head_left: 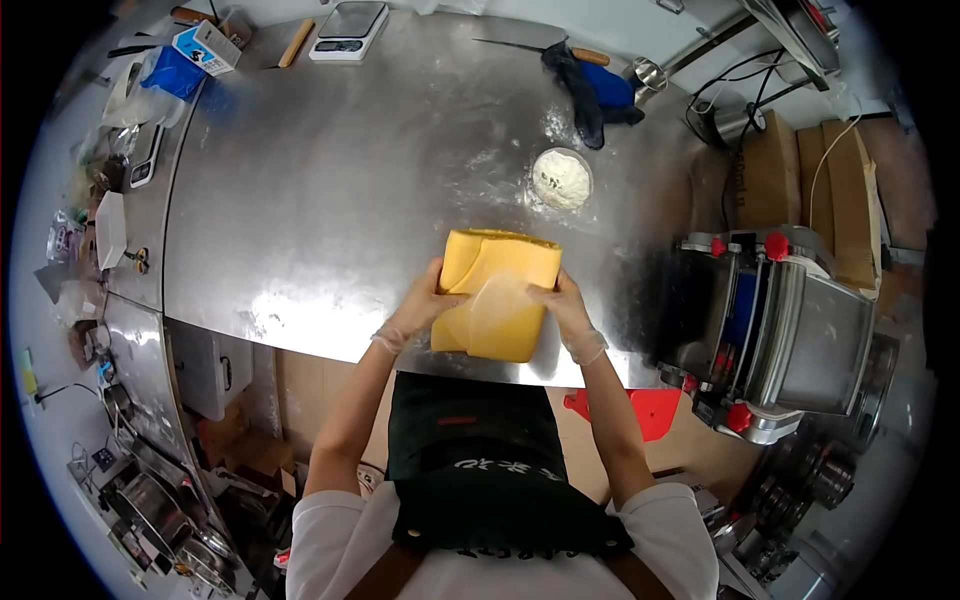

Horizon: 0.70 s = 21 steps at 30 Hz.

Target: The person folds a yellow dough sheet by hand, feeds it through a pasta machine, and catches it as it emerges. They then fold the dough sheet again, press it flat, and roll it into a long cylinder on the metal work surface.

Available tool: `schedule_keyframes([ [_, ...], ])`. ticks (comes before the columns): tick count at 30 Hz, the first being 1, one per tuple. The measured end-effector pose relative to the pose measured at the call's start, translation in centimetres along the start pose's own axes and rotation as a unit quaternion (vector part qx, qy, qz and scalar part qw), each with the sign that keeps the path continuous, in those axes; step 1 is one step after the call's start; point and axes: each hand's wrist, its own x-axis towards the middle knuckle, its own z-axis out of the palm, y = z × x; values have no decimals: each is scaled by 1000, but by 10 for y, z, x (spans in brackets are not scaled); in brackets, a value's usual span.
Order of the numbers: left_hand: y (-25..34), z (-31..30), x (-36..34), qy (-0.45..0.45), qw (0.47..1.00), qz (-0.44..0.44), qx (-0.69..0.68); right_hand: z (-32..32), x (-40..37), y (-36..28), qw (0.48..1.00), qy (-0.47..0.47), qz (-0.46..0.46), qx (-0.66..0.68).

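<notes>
A folded slab of yellow dough (505,265), its layers showing at the far edge, is between my two hands near the front edge of the steel table. My left hand (425,303), in a clear plastic glove, grips the dough's left side with the thumb on top. On the opposite side my right hand (566,308), gloved the same way, holds it with its thumb over the top face. The fingers beneath are hidden. Beyond the dough stands a round bowl of white flour (562,179), with flour dusted around it.
The steel table (330,190) carries a kitchen scale (350,30), a wooden-handled tool (296,43) and dark blue cloth (590,92) at the back. A metal roller machine (775,330) stands close on the right, near cardboard boxes (835,195). A red stool (652,412) is below the front edge.
</notes>
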Motion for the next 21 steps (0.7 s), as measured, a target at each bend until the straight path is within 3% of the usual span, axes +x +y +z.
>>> schedule_keyframes([
  [6, 33, 4, -25, 4, 992, 60, 115, 8, -50, -46, 994, -18, -86, -61],
  [9, 103, 11, -26, -21, 969, 155, 190, 7, -71, -89, 976, -14, -137, -166],
  [11, 99, -4, -4, -69, 883, 329, 326, 1, -69, -97, 960, -39, -211, -181],
  [12, 100, -8, 6, -76, 829, 395, 390, -4, -59, -98, 862, -44, -369, -345],
  [15, 68, -24, 27, -92, 679, 509, 522, -24, -31, -56, 702, -89, -518, -481],
  [17, 30, -31, 35, -111, 597, 536, 587, -36, -15, -14, 660, -122, -540, -508],
  [19, -14, -35, 30, -117, 616, 511, 588, -40, -15, 24, 641, -154, -524, -540],
  [21, -5, -29, 13, -112, 638, 450, 615, -40, -23, 31, 650, -147, -498, -555],
])
